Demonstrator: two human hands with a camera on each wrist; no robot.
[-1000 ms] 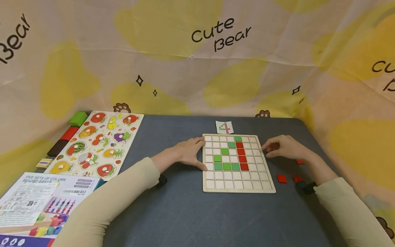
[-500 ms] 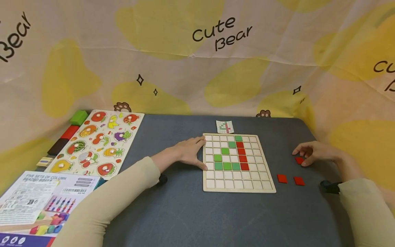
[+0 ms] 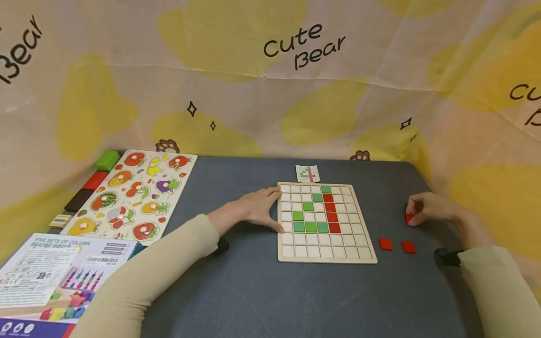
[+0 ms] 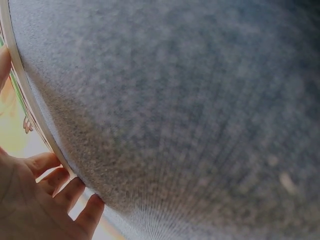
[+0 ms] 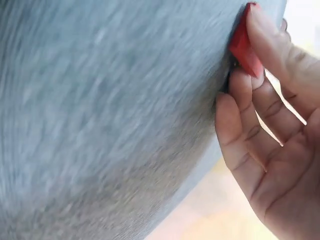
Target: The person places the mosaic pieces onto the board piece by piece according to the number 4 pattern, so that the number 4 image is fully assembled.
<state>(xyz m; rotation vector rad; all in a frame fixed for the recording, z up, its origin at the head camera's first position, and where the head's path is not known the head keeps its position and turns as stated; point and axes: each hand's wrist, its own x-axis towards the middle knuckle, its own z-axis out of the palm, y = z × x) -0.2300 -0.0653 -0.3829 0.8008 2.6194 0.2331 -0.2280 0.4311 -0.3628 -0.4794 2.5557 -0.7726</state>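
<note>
In the head view a wooden grid board [image 3: 313,252] lies on the dark table. Green tiles [image 3: 311,227] form a diagonal and a short row on it, beside a column of red tiles [image 3: 331,217]. My left hand [image 3: 257,209] is spread at the board's left edge, thumb and fingertips touching the rim. Out to the right, my right hand [image 3: 433,209] pinches a red square tile [image 3: 408,218] between thumb and fingers. The right wrist view shows this tile [image 5: 245,45] tilted up on edge, close to the tabletop.
Two loose red tiles [image 3: 385,244] lie right of the board. Behind it is a small pattern card [image 3: 307,174]. To the left are a fruit puzzle board [image 3: 143,185], a printed box [image 3: 40,272] and coloured blocks [image 3: 107,161]. A patterned cloth [image 3: 236,94] hangs behind the table.
My right hand has moved right from beside the board to the rear loose red tile and now pinches it, tilting it up. The left hand has stayed at the board's edge.
</note>
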